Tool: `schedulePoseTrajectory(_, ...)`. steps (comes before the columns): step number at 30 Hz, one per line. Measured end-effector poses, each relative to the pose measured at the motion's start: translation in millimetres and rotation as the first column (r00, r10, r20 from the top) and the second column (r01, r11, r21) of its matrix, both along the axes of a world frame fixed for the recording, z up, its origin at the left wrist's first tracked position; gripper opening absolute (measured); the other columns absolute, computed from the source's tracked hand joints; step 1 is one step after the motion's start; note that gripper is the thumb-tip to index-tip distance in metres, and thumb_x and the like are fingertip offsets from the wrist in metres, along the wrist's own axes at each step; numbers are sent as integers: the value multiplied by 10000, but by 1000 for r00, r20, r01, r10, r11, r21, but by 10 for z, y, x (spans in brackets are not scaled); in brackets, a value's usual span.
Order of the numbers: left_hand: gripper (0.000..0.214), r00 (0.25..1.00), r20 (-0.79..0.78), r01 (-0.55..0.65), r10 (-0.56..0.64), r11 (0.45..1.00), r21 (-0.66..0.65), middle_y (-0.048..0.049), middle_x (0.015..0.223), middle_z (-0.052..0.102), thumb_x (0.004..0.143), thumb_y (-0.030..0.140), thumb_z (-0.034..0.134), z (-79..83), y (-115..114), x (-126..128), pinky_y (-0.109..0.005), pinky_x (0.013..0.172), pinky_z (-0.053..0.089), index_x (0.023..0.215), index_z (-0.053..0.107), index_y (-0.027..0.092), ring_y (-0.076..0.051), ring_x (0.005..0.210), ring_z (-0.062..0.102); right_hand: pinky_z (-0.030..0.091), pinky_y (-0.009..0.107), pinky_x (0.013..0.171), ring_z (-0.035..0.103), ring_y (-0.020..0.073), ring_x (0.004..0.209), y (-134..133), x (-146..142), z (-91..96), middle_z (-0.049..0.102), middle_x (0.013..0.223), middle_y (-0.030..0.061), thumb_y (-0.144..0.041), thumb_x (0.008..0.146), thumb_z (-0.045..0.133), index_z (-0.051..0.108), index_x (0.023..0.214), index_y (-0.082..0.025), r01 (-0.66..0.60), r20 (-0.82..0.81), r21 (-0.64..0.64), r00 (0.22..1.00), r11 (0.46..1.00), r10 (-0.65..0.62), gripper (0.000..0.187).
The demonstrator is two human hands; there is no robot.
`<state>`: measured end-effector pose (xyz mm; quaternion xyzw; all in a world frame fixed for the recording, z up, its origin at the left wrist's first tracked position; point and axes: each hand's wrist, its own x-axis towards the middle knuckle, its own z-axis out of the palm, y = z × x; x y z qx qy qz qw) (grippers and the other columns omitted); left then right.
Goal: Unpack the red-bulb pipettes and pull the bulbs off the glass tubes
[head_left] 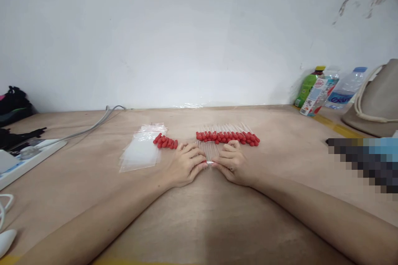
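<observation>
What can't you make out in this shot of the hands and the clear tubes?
Head view:
clear tubes: ends covered by left hand and right hand, count unclear.
thing at right edge: pixelated.
bottle labels: too small.
beige bag: cut by frame edge.

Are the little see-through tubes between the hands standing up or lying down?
Lying down. The clear tubes lie flat on the table, bunched side by side, with the left hand and right hand pressed against them.
</observation>
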<state>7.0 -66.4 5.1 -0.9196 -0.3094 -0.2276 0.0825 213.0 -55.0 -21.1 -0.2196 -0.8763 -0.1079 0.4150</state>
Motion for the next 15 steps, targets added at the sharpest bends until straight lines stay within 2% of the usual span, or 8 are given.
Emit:
schedulePoseTrajectory(5, 201, 999, -16, 47, -48, 998, -43, -19, 931, 652, 892, 265, 413, 13, 12, 5, -377, 941, 270, 873, 596, 185, -189, 1058, 502, 284, 314, 721, 356, 117, 645, -1, -3, 3, 480, 535, -18, -228, 838, 519, 629, 739, -159, -37, -3, 16, 999, 999, 37, 164)
schedulePoseTrajectory(10, 205, 995, -24, 95, -97, 993, -70, -8, 1051, 642, 904, 236, 390, 7, 19, -17, -404, 1064, 159, 914, 589, 193, -176, 1205, 420, 317, 304, 678, 353, 124, 646, -4, 22, 0, 469, 544, -7, -202, 834, 517, 629, 769, -149, -55, 9, 46, 998, 997, 55, 140)
schedulePoseTrajectory(15, 221, 995, -9, 95, -95, 993, -64, -30, 1148, 605, 907, 242, 380, -24, 32, -32, -410, 1091, 159, 906, 594, 182, -173, 1249, 377, 390, 303, 657, 414, 143, 688, 11, 34, -29, 511, 605, 20, -186, 832, 511, 624, 798, -148, -41, 33, 31, 999, 999, 40, 123)
